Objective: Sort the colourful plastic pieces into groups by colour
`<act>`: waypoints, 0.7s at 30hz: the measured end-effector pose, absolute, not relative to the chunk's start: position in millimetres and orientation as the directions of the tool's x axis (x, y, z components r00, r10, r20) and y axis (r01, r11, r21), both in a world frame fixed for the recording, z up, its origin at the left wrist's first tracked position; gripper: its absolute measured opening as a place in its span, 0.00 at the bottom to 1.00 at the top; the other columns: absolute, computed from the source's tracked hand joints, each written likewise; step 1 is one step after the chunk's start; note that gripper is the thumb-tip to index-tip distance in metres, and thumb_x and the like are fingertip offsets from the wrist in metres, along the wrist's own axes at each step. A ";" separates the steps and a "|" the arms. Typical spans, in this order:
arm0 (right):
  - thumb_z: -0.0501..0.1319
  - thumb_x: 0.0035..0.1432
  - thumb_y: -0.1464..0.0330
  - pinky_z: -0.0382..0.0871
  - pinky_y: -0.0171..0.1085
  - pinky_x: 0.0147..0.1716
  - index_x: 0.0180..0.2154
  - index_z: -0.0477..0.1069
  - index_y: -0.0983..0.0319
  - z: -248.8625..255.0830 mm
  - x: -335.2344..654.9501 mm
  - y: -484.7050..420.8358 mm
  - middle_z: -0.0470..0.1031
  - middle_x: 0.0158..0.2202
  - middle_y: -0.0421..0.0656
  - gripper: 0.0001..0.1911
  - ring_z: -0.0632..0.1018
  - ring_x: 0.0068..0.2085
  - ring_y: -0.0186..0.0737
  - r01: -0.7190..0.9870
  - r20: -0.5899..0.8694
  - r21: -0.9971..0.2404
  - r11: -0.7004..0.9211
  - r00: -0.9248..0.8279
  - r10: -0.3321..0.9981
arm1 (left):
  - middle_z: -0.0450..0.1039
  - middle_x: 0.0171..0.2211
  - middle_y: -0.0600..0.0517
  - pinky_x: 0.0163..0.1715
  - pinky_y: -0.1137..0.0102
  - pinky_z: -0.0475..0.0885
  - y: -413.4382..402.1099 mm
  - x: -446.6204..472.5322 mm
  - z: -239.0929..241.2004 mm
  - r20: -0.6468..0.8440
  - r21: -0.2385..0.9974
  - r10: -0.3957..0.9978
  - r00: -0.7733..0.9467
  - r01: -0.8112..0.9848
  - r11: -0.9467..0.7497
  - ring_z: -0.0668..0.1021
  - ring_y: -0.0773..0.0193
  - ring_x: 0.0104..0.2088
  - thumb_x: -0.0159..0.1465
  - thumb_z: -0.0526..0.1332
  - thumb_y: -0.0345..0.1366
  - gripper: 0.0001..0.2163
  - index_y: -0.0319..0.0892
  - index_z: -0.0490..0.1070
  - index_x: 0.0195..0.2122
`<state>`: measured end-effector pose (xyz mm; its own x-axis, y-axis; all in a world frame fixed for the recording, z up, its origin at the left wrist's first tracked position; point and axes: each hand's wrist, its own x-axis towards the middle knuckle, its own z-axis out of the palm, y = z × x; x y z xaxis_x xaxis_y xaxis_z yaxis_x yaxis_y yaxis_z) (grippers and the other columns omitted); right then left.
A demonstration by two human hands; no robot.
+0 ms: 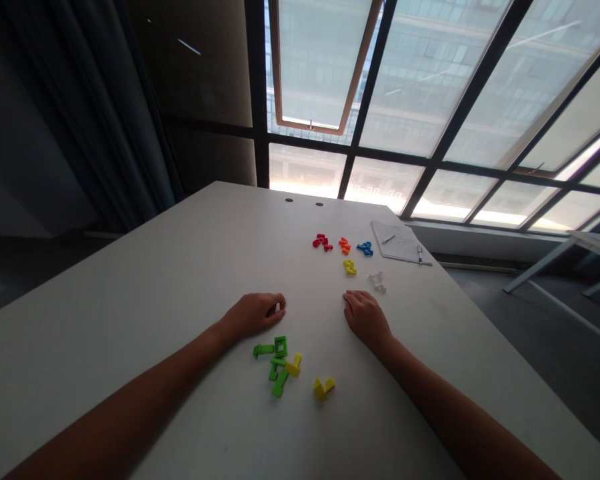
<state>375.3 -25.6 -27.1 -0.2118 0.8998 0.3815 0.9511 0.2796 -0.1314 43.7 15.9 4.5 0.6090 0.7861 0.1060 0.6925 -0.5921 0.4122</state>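
Note:
My left hand (pixel 257 313) rests on the white table with its fingers curled in toward the thumb. A gap shows inside the curl, with nothing in it. Just below it lie several green plastic pieces (pixel 280 383), one a square frame (pixel 281 346), with a small yellow piece (pixel 294 365) against them. Another yellow piece (pixel 323 388) lies apart, to their right. My right hand (pixel 366 317) lies palm down, fingers stretched loosely forward, holding nothing that I can see. Nearest to it are white pieces (pixel 378 281) and a yellow cluster (pixel 349 267), neither touched.
Farther back on the white table (pixel 220 233) sit red pieces (pixel 322 242), orange pieces (pixel 345 246) and blue pieces (pixel 365 249). A paper pad (pixel 397 248) and a pen (pixel 420 255) lie by the right edge. Windows (pixel 395 100) stand behind; a dark curtain (pixel 95 113) hangs left.

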 end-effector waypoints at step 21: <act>0.56 0.65 0.80 0.59 0.51 0.65 0.62 0.71 0.54 12.5 326.8 -92.2 0.74 0.62 0.41 0.28 0.64 0.68 0.45 0.416 0.242 -0.393 0.820 -0.814 0.529 | 0.76 0.28 0.57 0.30 0.72 0.63 14.9 43.8 5.5 0.134 0.425 0.773 0.620 0.669 -0.610 0.75 0.66 0.28 0.67 0.59 0.40 0.06 0.48 0.74 0.39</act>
